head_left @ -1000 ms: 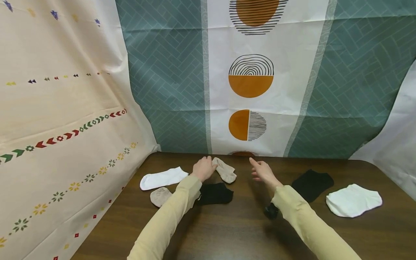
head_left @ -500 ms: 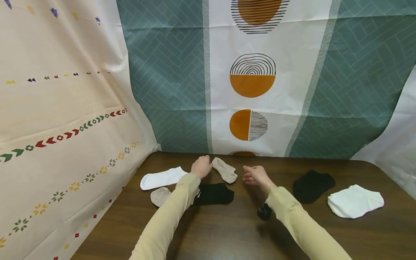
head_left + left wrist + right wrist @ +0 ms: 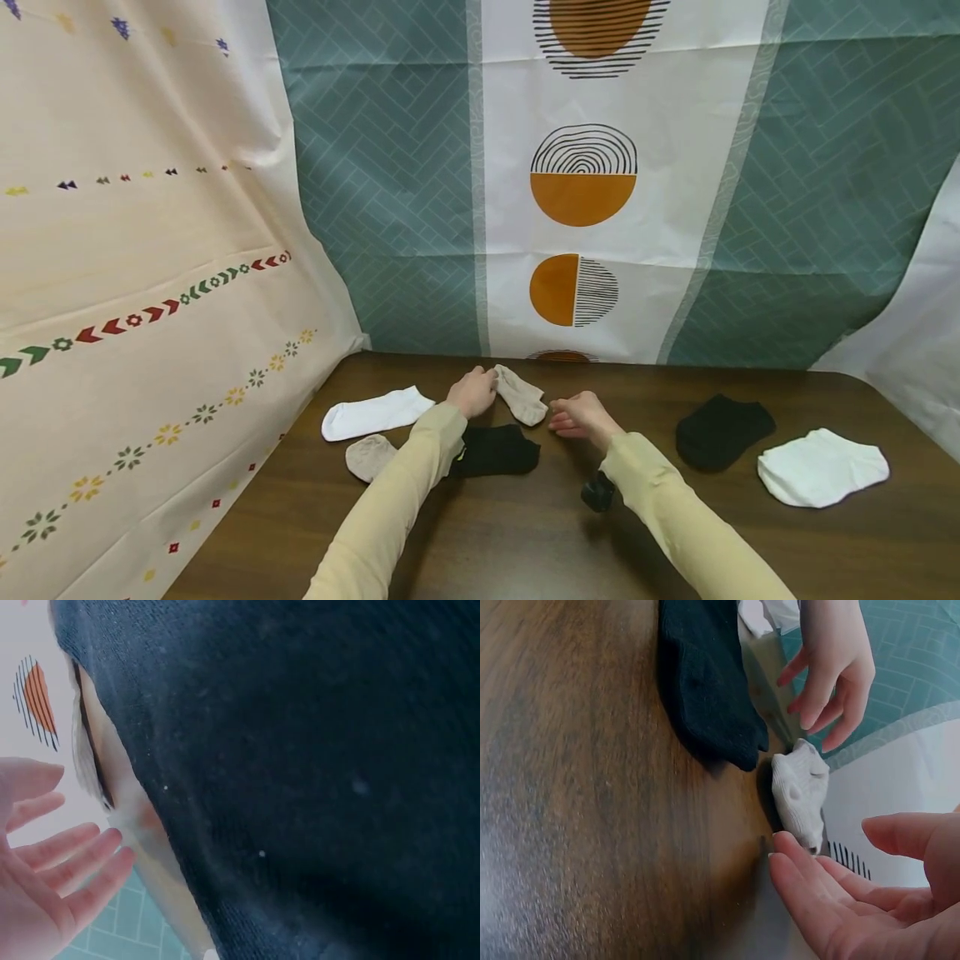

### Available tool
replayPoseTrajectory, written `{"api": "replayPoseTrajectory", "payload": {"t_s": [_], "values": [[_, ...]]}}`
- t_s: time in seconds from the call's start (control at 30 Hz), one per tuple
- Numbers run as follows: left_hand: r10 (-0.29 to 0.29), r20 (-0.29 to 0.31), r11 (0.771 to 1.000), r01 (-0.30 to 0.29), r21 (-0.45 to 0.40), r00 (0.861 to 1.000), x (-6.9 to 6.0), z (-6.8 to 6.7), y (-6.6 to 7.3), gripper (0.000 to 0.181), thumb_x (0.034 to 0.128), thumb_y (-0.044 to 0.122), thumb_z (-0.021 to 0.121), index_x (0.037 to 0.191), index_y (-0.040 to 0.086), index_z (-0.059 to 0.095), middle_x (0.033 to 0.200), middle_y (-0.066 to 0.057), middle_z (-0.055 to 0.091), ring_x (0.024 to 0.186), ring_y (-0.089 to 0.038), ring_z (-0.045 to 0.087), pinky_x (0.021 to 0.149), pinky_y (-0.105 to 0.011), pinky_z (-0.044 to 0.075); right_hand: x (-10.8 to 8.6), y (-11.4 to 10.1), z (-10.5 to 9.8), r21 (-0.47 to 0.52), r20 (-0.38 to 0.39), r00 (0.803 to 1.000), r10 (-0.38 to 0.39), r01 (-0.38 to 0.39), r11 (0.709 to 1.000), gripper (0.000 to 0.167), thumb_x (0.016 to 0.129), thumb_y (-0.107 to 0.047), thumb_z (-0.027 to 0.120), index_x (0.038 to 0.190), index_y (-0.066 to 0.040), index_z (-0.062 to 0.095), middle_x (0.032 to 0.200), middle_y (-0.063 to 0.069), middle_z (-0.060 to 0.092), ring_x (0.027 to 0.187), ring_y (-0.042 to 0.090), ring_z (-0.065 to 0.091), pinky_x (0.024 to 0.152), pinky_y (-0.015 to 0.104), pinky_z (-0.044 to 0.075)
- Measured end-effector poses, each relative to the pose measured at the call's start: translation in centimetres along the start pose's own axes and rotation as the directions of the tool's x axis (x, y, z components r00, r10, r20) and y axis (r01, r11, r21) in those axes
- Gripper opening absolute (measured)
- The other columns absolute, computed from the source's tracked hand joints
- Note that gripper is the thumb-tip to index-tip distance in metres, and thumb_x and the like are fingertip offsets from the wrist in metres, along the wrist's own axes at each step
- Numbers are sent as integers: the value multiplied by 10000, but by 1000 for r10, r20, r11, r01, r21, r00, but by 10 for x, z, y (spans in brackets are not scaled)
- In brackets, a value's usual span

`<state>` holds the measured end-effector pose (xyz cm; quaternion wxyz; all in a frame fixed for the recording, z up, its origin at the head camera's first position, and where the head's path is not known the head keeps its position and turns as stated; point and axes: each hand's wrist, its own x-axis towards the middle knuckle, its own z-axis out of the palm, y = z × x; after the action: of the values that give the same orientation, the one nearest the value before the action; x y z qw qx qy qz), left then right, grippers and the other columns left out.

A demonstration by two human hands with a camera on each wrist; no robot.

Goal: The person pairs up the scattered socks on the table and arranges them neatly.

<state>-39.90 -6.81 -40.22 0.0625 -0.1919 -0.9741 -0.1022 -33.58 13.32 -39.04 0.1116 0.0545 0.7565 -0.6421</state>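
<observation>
We judge that the work is near its beginning. The beige sock (image 3: 521, 396) lies on the table (image 3: 517, 542), close to its far edge, between the two hands, and nobody has lifted it. The left hand (image 3: 472, 392) is at its far end; its fingers are loosely bent and grasp nothing, but whether a fingertip touches the cloth we cannot tell. The right hand (image 3: 583, 417) is just beside the near end, with thumb and fingers apart and nothing between them. So what we see done is only the approach; a real grip is not yet taken.

All other socks also lie flat and separate. On the left side we find the left white sock (image 3: 378, 414), the other beige sock (image 3: 370, 457) and the left black sock (image 3: 501, 450); on the right side, the right black sock (image 3: 723, 432) and the right white sock (image 3: 822, 468).

As for obstacles, the left black sock lies under the left wrist, and the left sleeve (image 3: 397, 504) hides part of it. The curtain (image 3: 570, 325) hangs behind the table, so there is little room for reaching further.
</observation>
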Motion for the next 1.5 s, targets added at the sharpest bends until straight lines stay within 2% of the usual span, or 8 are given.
{"api": "replayPoseTrajectory", "payload": {"t_s": [0.3,0.53,0.7,0.87,1.03,1.23,1.37,1.5], "values": [[60,55,998,-62,25,997,1,3,-2,288,900,105,516,1187,92,542,1039,-139,495,895,-283,546,664,-397,461,1,-1,5,25,3,1000,-1,1,1000,313,897,-41,497,1077,206,429,912,289,588,776,288,629,737,382,473],[75,61,996,-78,49,995,2,5,-1,224,893,95,522,1103,82,600,1009,-100,507,900,-252,541,683,-374,458,2,-2,6,44,-3,1000,7,-7,999,315,892,-28,499,1076,213,416,902,292,589,746,278,628,738,387,472],[112,48,992,-115,56,992,-1,2,2,157,884,90,529,1008,78,625,938,-79,529,859,-226,548,671,-357,453,4,-2,2,48,-21,999,34,-33,998,318,891,-29,508,1080,214,430,876,281,593,750,285,629,727,384,476],[145,27,987,-146,68,989,-1,-4,4,161,899,107,505,767,116,596,743,-28,546,682,-170,537,581,-335,432,5,-3,-1,34,-26,999,36,-35,999,294,884,-24,514,1051,201,427,848,248,584,718,271,625,702,375,485],[71,-50,994,-66,87,996,1,-9,5,252,895,113,486,650,120,545,670,-37,568,624,-202,572,529,-362,447,3,-4,2,-8,-34,999,23,-23,1000,259,860,4,537,1027,193,480,829,212,600,690,239,611,691,374,489],[-106,-150,994,103,-25,983,5,-6,-4,111,875,137,571,821,47,610,800,-122,617,693,-292,604,551,-405,470,2,-3,9,-51,-21,1000,-13,12,999,246,834,24,565,1013,192,537,860,212,614,733,261,605,694,380,487],[-197,-134,979,187,-84,971,9,-2,-7,189,873,172,598,952,0,587,873,-161,604,756,-317,603,601,-424,475,3,-2,11,-62,-24,1000,-13,12,998,225,820,36,575,986,186,551,818,202,621,695,239,606,676,373,492],[-213,-105,974,202,-106,972,13,1,-7,223,876,184,598,981,-11,576,902,-162,590,780,-314,596,620,-416,471,3,-2,11,-65,-40,999,-11,8,998,222,797,48,584,972,183,558,775,189,619,675,239,610,657,372,496]]}}
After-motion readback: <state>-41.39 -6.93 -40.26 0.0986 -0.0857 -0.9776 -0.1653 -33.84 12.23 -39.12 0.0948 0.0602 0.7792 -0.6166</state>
